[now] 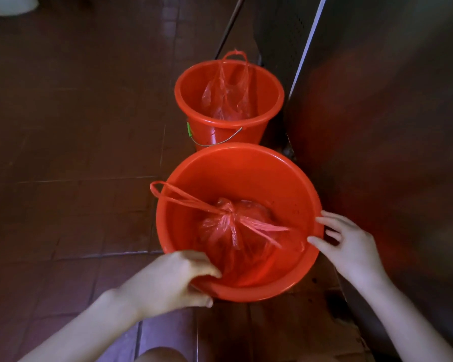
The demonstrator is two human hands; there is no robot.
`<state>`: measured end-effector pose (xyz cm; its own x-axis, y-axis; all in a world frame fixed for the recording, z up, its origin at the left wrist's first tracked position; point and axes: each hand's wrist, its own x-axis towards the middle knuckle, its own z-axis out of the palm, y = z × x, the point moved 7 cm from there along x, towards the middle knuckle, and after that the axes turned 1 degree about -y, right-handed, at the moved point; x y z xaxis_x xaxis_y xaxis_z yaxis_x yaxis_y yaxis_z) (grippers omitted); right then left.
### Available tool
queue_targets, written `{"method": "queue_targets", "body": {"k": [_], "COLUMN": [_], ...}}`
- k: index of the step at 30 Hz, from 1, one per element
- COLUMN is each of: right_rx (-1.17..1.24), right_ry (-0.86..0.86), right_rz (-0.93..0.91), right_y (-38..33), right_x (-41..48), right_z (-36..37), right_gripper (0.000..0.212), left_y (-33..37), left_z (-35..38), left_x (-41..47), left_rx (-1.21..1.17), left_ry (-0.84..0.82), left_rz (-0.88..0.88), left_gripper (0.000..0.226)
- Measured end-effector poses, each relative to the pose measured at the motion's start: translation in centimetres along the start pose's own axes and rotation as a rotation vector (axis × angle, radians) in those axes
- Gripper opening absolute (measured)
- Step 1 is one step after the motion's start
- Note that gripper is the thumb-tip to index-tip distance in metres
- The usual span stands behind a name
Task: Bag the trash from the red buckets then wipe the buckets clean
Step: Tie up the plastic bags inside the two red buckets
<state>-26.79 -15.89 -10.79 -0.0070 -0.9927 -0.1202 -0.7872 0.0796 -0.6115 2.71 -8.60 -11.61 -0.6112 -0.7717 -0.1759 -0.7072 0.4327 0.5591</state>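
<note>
Nearest, the left hand (173, 280) is curled over the near rim of a wide red basin (246, 176), fingers inside and thumb beneath, gripping it. The right hand (351, 246) is held spread at the basin's right rim; contact cannot be told. Brown floor tiles (76, 126) are seen all round, and a dull metal panel (377, 100) is set close on the right. Inside the basin a knotted bag (228, 231) of thin, crinkled red plastic is seen, one loop draped over the left rim. Just behind, a smaller red bucket (207, 134) with a wire handle (220, 142) is stood, an open bag (228, 100) upright inside.
</note>
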Motion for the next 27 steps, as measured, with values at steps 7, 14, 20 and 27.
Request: {"method": "queue_targets", "body": {"k": [7,14,20,27], "right_rx": [0.217,0.370,-0.014,-0.521], "right_ry": [0.004,-0.202,-0.052,-0.049], "right_rz": [0.017,-0.249,-0.396,-0.382], "right_y": [-1.0,-9.1,-14.7,-18.7], "right_x": [1.5,5.6,14.2,23.5], "right_z": [2.2,8.7,8.5,9.9], "right_gripper": [0.048,0.049,0.041,0.057], "left_y": [-0.4,-4.1,-9.0,-15.8], "left_z": [0.2,-2.4,-5.0,-8.2], "left_x": [-1.5,-7.5,-9.6,-6.1], "left_rx": [0.070,0.087,0.035,-0.046], "left_ry": [0.123,0.301,0.574,0.722], "left_rz": [-0.039,-0.177,-0.321,-0.536], "left_gripper": [0.031,0.034,0.059,0.022]}}
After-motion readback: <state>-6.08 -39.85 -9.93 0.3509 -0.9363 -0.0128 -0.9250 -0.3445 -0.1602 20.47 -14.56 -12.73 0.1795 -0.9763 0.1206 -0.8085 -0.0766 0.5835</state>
